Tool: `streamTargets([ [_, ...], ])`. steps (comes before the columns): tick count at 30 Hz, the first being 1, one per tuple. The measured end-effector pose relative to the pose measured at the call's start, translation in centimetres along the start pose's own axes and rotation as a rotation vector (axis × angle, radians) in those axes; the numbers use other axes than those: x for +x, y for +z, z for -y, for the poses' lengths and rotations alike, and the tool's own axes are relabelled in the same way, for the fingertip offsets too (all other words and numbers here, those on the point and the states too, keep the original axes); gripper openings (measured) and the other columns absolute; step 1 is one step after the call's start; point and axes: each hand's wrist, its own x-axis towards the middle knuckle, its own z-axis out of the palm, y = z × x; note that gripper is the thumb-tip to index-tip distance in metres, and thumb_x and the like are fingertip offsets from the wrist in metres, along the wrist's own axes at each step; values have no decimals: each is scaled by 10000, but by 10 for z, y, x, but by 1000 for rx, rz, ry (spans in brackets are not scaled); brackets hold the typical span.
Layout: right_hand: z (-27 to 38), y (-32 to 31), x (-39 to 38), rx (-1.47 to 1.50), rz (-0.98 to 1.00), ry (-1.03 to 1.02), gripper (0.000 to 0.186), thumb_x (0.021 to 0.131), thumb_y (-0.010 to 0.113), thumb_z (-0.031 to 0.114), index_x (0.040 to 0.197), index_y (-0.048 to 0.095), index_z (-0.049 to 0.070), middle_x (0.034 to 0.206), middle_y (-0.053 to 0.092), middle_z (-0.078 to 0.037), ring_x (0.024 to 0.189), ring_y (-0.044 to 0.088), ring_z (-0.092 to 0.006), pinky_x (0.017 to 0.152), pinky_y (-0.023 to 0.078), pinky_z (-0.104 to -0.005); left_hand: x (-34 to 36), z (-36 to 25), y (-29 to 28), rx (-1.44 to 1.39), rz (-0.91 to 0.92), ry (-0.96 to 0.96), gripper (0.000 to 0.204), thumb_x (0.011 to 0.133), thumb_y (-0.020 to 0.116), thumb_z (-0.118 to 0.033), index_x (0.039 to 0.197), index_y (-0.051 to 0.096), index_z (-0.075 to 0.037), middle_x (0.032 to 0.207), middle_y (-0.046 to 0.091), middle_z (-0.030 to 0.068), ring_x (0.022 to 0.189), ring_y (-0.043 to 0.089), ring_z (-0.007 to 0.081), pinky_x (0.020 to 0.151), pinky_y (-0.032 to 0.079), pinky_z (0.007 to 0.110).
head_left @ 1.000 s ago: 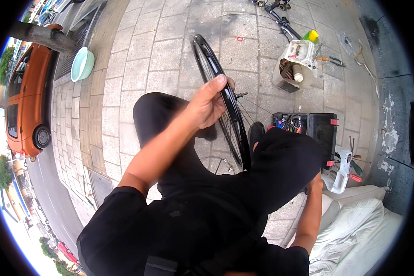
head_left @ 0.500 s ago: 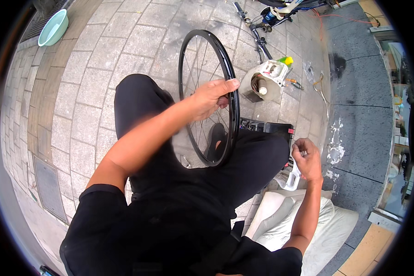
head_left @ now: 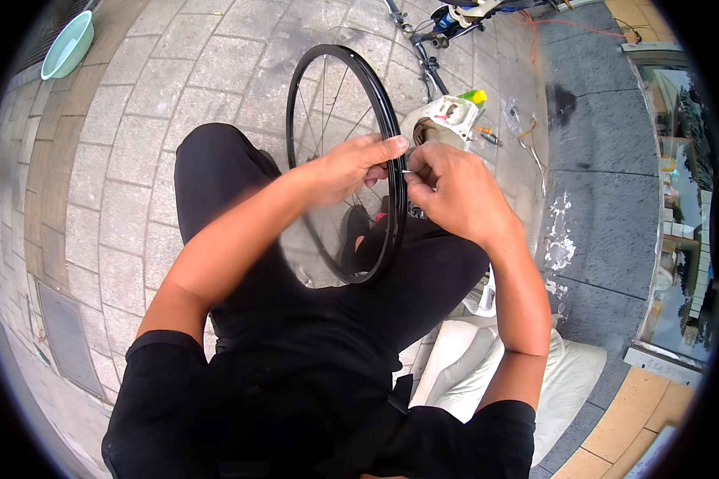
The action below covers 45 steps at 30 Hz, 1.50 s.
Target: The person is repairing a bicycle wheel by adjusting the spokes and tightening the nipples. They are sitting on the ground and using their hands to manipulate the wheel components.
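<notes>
A black bicycle wheel [head_left: 375,92] with thin spokes stands upright between my knees, its rim seen at a slant. My left hand [head_left: 343,169] grips the right side of this rim, thumb lying on the outer face and fingers curled underneath. Right across from it, my right hand [head_left: 462,191] has its fingers pinched by the rim's outer face. A small, thin, silvery piece [head_left: 408,172] pokes out of that pinch toward the rim; its kind is too small to make out. The wheel's lower part rests close to my lap.
Beyond the wheel stands a cut-open white container [head_left: 455,112] with a bottle with a yellow cap [head_left: 477,96] beside it. Orange-handled pliers [head_left: 486,133] lie nearby. Bicycle parts [head_left: 427,60] are farther off. A white cushion [head_left: 563,383] lies at my right, a green basin [head_left: 69,46] far left.
My right hand has come up and left from beside my right knee to the rim, with the thin silvery piece now showing. My left hand keeps its grip; the whole view has shifted slightly.
</notes>
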Motion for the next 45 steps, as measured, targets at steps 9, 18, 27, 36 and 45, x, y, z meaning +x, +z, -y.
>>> streamTargets([
  [9,4,-4,8,23,91,27,152,882,675,112,943,667,-27,874,699,-217,832,695,-430,769,556,-489,-2,-5,1,22,15,-15,550,1014,658,-572,1263,595,-85,1038,552,-42,766,365,66,700,345,247],
  [18,0,-3,13,-157,122,-185,128,916,685,110,958,643,-3,881,653,-212,793,663,-444,719,524,-520,-5,-8,9,10,-11,-8,637,1003,655,-603,1313,568,-53,1039,547,-34,763,366,67,704,341,247],
  [27,12,-6,18,-220,129,-76,147,904,633,89,939,654,-52,927,696,-239,917,691,-459,838,562,-524,-7,-10,9,30,-2,4,623,1036,608,-592,1343,560,-52,1041,569,-33,763,378,62,715,344,255],
  [36,20,11,15,-284,10,13,124,879,660,77,916,640,-39,872,682,-249,825,685,-472,754,551,-533,1,0,7,18,-22,10,588,1060,570,-580,1340,565,-63,1048,579,-30,769,382,63,717,343,253],
  [45,28,21,12,-386,27,-37,191,919,636,79,1071,636,-37,956,684,-254,831,693,-465,748,565,-538,3,4,2,40,-41,-8,666,1047,562,-619,1376,546,-41,1101,658,13,888,525,79,740,356,263],
])
